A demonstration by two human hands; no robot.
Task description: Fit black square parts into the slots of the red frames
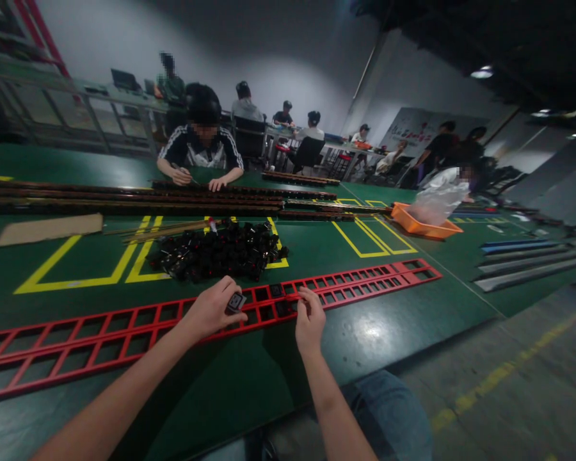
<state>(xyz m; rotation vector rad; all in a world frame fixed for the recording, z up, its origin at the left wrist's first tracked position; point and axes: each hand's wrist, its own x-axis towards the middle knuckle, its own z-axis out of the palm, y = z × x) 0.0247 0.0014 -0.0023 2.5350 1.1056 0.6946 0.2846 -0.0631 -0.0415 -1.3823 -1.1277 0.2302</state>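
Observation:
A long red frame [139,319] with two rows of rectangular openings lies slantwise across the green table [365,339]. My left hand [216,307] is over the frame's middle, fingers closed around a small black square part [235,302]. Just to the right, my right hand [310,314] touches the frame with its fingertips bent together; whether something small is between them I cannot make out. Between my hands, black parts [275,291] sit in a few of the frame's openings. Beyond my left hand lies a heap of small black parts [216,250].
Long dark strips [125,200] run across the table behind the heap. Cardboard [50,229] lies at left. An orange bin [425,225] with a plastic bag stands at right, near grey and blue strips [532,266]. Across the table, a person [201,144] leans over the strips.

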